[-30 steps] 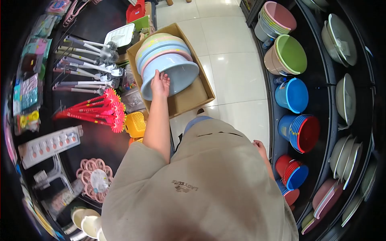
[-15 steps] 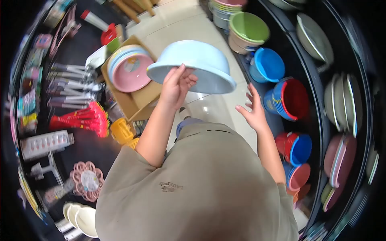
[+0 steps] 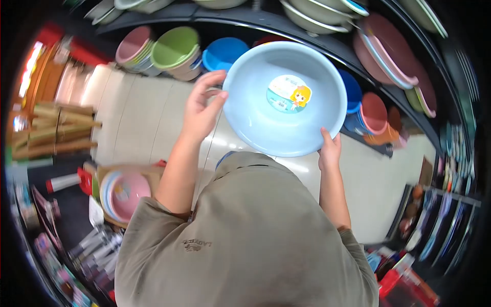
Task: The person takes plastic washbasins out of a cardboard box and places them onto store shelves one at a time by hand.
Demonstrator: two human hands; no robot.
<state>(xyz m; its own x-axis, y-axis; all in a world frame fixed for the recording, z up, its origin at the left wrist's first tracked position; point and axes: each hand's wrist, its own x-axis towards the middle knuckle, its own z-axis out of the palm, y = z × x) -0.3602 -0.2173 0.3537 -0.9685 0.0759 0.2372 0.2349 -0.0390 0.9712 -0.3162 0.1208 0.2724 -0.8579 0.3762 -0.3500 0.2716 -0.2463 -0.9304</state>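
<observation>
A light blue plastic basin (image 3: 255, 110) is held up in front of me, its inside turned toward me. A round label (image 3: 289, 94) with a cartoon girl is stuck on its bottom. My right hand (image 3: 329, 150) grips the lower right rim, thumb on the near side and the other fingers mostly hidden behind. At the left rim is my left hand (image 3: 202, 107), thumb and curled fingertips against the edge; how firmly they press cannot be seen.
Shelves (image 3: 230, 14) of basins curve across the top and right. Below them stand stacked buckets, among them a green bucket (image 3: 176, 48) and a blue bucket (image 3: 225, 53). A cardboard box (image 3: 153, 176) with a pink basin (image 3: 130, 195) is at lower left, near bundled wooden legs (image 3: 56, 130).
The view has swung toward the bucket shelf. The basin has tipped so its inside faces me, and my right hand, free before, has taken hold of its rim. My left hand has shifted to the left rim.
</observation>
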